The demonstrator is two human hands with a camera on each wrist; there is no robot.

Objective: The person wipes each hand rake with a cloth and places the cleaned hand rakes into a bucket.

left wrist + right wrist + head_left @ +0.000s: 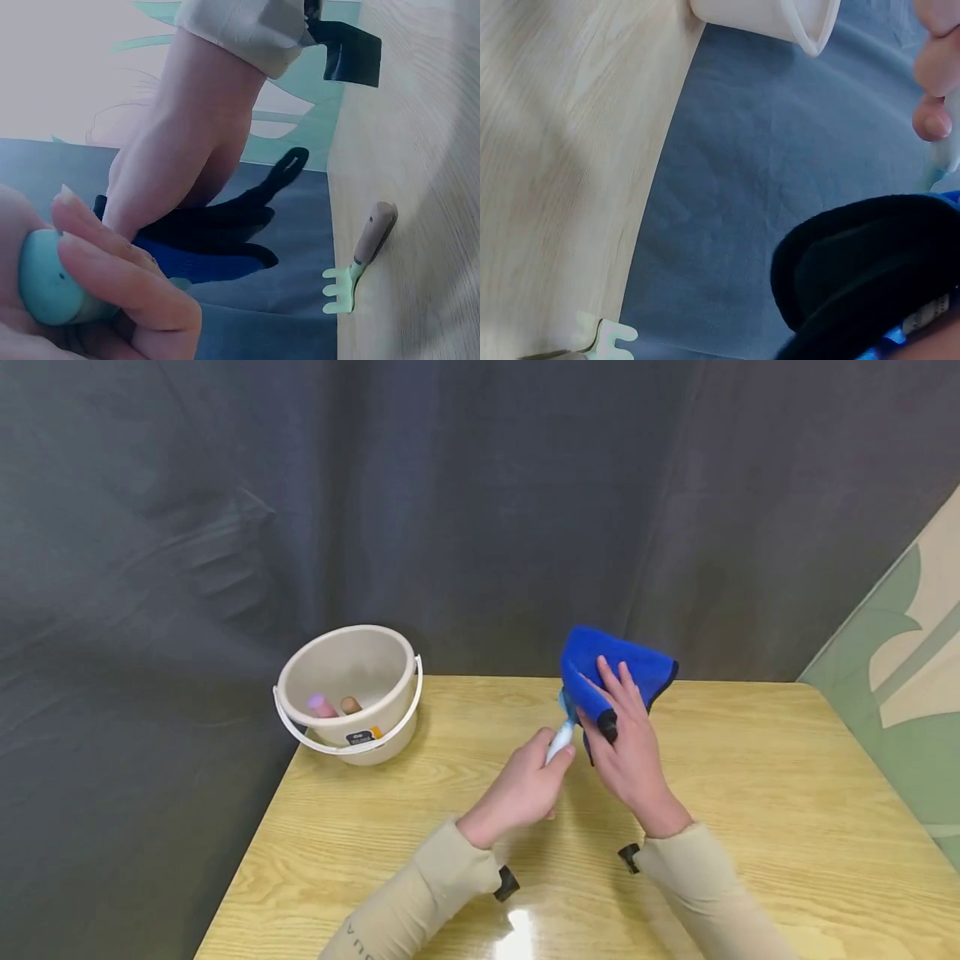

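Left hand: the left hand has its grip curled round a small tool with a pale teal and white plastic handle, fingers and thumb wrapped about the butt end; the left wrist view shows the rounded teal end tucked into the palm.
Right hand: the right hand holds a folded bright blue microfibre cloth with dark edging, fingers spread over its top and the thumb pinching from below.
Where the tool is: above the desk, between the two hands, its far end buried in the cloth.
Why held so: judging by the pose, the cloth is wrapped about the tool's working end so that one hand can steady the handle while the other rubs.
Hand pose: both forearms in beige sleeves reach in from the near edge, wrists raised off the light wooden desk, the hands meeting near its middle.
Bucket: a cream plastic bucket with a white bail handle stands at the far left corner, well apart from the hands; two handle ends show inside, one pinkish and one wooden.
Rake: a small fork-shaped tool with a wooden handle and pale green tines lies on the desk, seen from the left wrist.
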